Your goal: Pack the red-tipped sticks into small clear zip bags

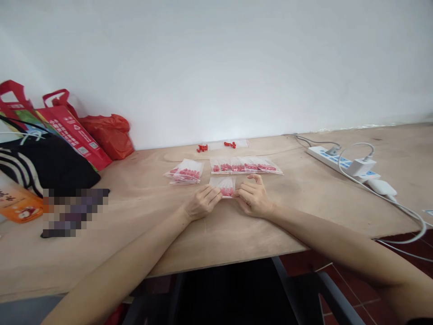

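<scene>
A small clear plastic bag (222, 182) with several small red pieces in its lower end lies on the wooden table between my hands. My left hand (202, 201) pinches its left lower corner, and my right hand (254, 197) has closed fingers at the right lower corner, the index finger bent upward. Just beyond stretches a row of similar bags (246, 163), overlapping, each holding red pieces. A stack of filled bags (187, 172) sits to the left of that row. What the red pieces are is too small to make out.
Near the wall lie loose red pieces (202, 148) and a flat clear bag (216, 144) with more red pieces on it. A white power strip (324, 159) with plugs and cables is on the right. Shopping bags (72, 131) and a black cloth bag (57, 164) crowd the left.
</scene>
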